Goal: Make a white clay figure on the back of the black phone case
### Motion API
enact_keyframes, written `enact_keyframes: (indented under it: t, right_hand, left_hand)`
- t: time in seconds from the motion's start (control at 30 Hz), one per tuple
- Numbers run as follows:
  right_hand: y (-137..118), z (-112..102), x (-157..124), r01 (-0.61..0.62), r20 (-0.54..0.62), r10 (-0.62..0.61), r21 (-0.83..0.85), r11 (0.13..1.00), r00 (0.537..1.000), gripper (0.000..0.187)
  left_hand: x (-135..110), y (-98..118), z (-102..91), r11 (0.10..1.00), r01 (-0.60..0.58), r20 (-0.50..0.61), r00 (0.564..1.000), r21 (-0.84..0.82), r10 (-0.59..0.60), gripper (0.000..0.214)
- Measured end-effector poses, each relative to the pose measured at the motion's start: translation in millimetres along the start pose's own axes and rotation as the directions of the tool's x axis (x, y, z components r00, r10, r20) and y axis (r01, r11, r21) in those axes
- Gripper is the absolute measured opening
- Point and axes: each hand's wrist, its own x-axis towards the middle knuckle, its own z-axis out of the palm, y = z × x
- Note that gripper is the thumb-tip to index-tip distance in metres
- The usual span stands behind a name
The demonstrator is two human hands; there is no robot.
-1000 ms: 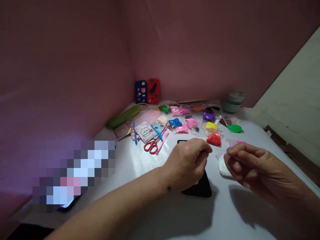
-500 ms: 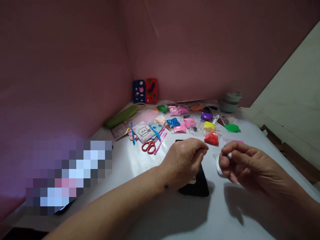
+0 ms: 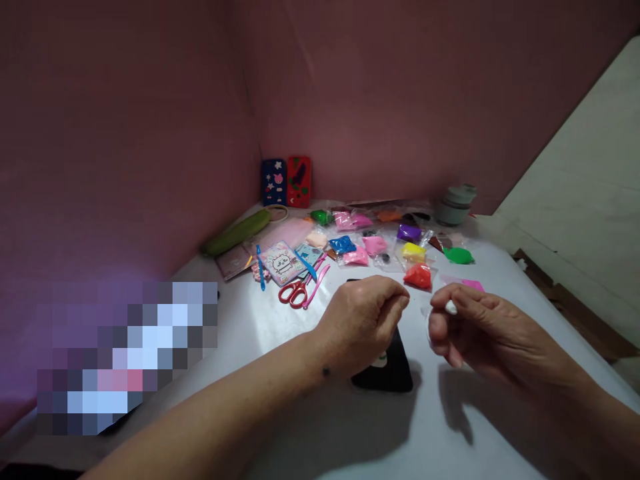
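at the fingertips of the right hand (image 3: 493,333), a small white piece (image 3: 451,307) is being pinched, lying to the right of the left hand (image 3: 367,323), whose fingers are resting bunched over a black slab (image 3: 395,373); whether they are holding anything, i cannot tell.

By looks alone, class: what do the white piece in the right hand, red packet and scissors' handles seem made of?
White piece: possibly modelling clay, smooth and matte; too small to be sure.
Red packet: probably clear, glossy plastic film, creased and glinting around a red lump.
Scissors' handles: likely hard plastic, by the even red and slight shine.
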Motion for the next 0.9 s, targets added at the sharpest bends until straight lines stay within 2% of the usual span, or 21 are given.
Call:
enact_keyframes:
  t: [0.2,0.43,0.53,0.63,0.9]
  right_hand:
    - [3.0,-7.3,-1.2,0.010,0.035,-0.010,0.003,1.000,0.999,0.028]
    - [-2.1,-1.1,-1.5,-0.027,-0.030,0.026,-0.041,0.999,0.999,0.010]
    - [-3.7,2.0,-0.6,-0.033,-0.072,0.030,-0.037,0.999,0.997,0.014]
    - [-3.5,2.7,-0.5,-0.047,-0.060,0.045,-0.020,0.999,0.997,0.021]
    - [-0.7,-4.4,-4.2,-0.023,-0.086,0.018,-0.057,0.998,0.996,0.017]
  left_hand:
    - [0.9,-0.9,0.4,1.000,0.002,-0.002,1.000,-0.002,-0.002,0.014]
    - [0.0,-1.4,1.9,1.000,0.011,0.018,1.000,0.005,-0.011,0.016]
    - [-0.3,-0.8,1.7,1.000,0.014,0.023,1.000,0.008,-0.014,0.017]
    - [-0.6,0.1,1.3,1.000,0.016,0.024,1.000,0.006,-0.016,0.016]
    - [-0.8,2.2,0.6,0.998,0.057,0.038,0.998,-0.041,-0.055,0.014]
